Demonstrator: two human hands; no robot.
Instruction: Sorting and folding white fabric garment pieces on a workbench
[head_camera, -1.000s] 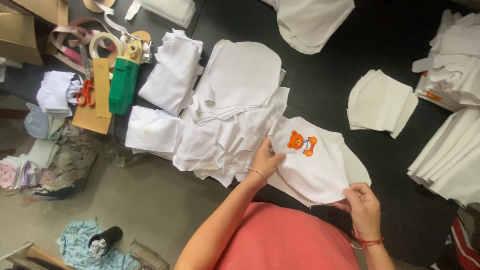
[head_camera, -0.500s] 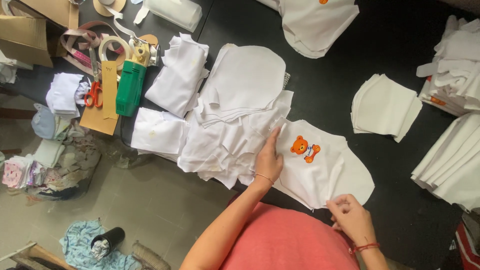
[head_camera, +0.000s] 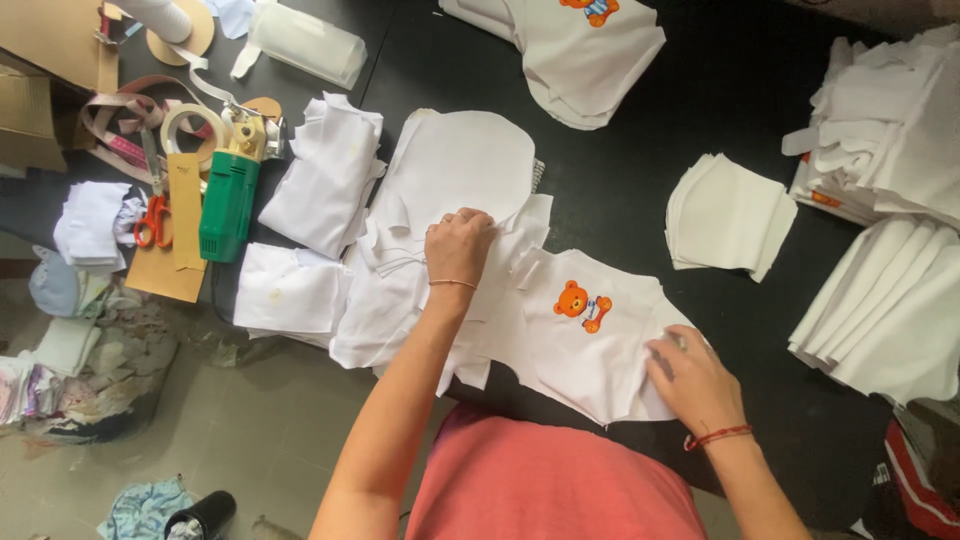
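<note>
The left hand (head_camera: 458, 245) lies curled, knuckles up, on the heap of white cut cloth pieces (head_camera: 440, 215) in the middle of the black table (head_camera: 620, 170), its fingertips tucked down into the top layers as if pinching one; whether it truly has a piece gripped I cannot tell. The right hand (head_camera: 695, 380) rests flat and mostly open on the lower right edge of the white piece with the orange bear print (head_camera: 585, 330), pressing it down without closing round it. That printed piece lies at the table's near edge, just beside the heap and overlapping its fringe. The risk I see lies in that overlap: the loose layers are thin and ragged (several curl up at the corners), so a pull by the left hand could lift two pieces instead of one, or drag the heap sideways onto the bear print. The printed piece also hangs close to the table's front edge, and if the right hand's pressure eases it might slide off toward the floor. The green power cutter (head_camera: 228, 200) and red-handled scissors (head_camera: 152, 215) lie well apart at the left, out of harm's way.
</note>
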